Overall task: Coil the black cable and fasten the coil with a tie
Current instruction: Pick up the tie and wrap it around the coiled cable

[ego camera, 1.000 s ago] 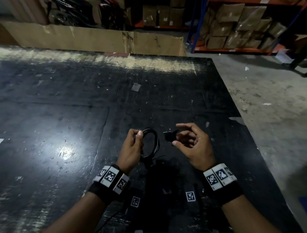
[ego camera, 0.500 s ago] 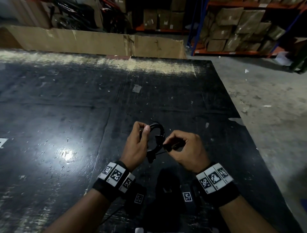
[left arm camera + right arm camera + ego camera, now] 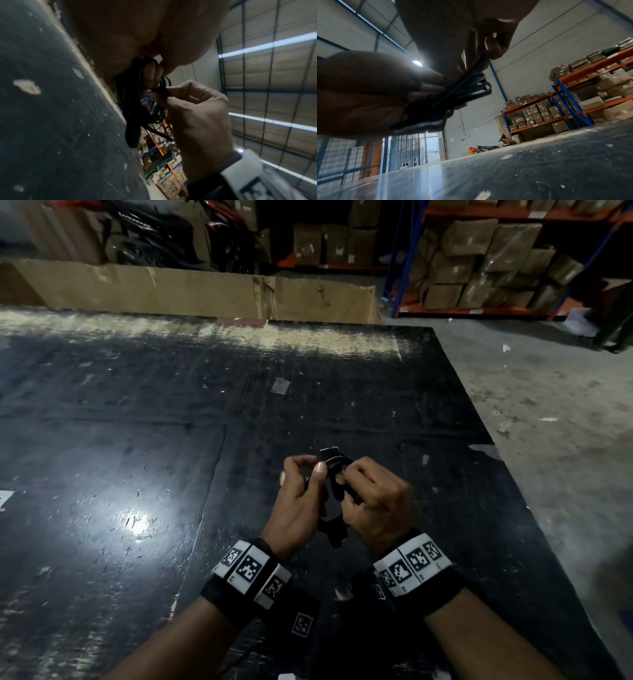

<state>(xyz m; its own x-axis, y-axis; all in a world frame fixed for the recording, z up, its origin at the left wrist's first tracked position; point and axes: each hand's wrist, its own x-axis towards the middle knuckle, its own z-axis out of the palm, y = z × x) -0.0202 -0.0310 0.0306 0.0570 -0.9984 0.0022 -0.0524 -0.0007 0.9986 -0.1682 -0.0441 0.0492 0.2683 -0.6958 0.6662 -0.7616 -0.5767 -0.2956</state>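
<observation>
Just above the black table I hold the coiled black cable between both hands. My left hand grips one side of the coil, thumb on top. My right hand pinches a black tie against the coil's far side. In the left wrist view the left fingers curl through the cable loops, the right hand pinches the strap, and a plug end hangs down. The right wrist view shows the cable bundle with the strap lying under the left hand.
A cardboard sheet stands along the table's far edge. The table's right edge drops to concrete floor. Shelves of boxes stand far right. Dark gear with a square marker lies at the near edge under my wrists.
My right hand, apart from the coil with the tie a second ago, has come in to the coil. Both hands now meet on the cable, a little farther from me.
</observation>
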